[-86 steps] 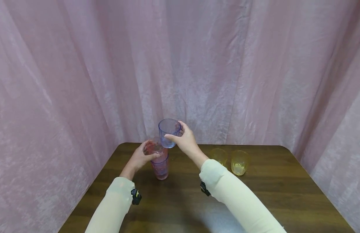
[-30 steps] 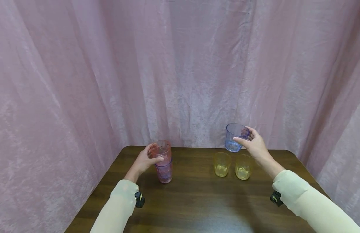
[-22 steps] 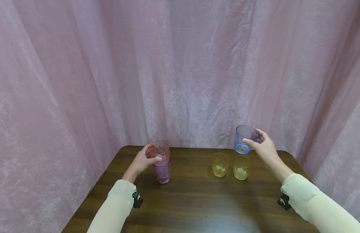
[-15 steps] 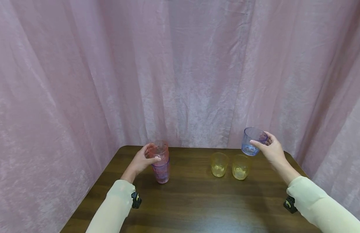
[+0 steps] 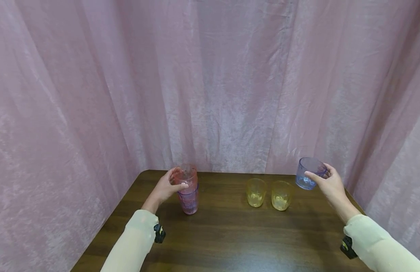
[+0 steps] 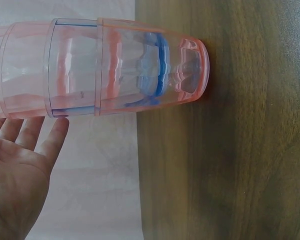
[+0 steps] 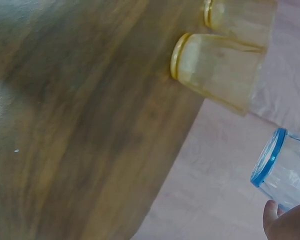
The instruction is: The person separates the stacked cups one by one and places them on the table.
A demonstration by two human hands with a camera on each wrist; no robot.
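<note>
My left hand grips the upper part of an upright stack of clear pink and blue plastic cups, thumb in front and fingers behind. The left wrist view shows the pink bottom cup standing on the wood, with the rims of nested cups above it. Over at the right, my right hand holds a clear blue cup upright by its side, raised above the table's back right area. In the right wrist view, that blue cup shows its blue base ring, and its upper part is cut off.
Two clear yellow cups, a left one and a right one, stand side by side between my hands. The brown wooden table has rounded back corners. Pink curtains hang close behind it and at both sides.
My right hand has carried the blue cup from beside the stack, over and past the yellow cups, to the right, lowering it lately. My left hand keeps its grip on the stack.
</note>
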